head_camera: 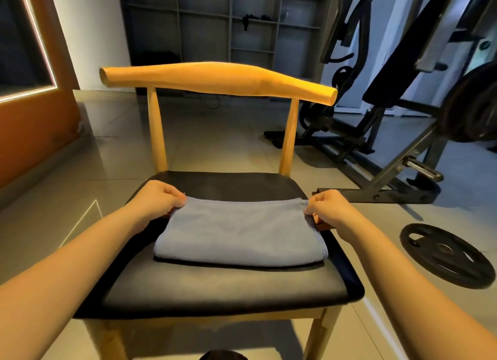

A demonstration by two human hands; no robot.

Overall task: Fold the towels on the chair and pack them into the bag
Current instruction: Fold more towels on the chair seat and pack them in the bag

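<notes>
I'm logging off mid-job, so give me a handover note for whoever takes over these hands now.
Hands: the left hand pinches the far left corner of the blue-grey cloth towel; the right hand pinches its far right corner.
Towel: lies doubled over on the black padded seat of the wooden chair. A dark edge shows under it; I cannot tell what it is.
Done: at least one fold.
Left: finish folding, then pack it. No bag is in view.

Left hand (pixel 157 199), right hand (pixel 329 209) pinch towel (pixel 239 233) corners.
</notes>
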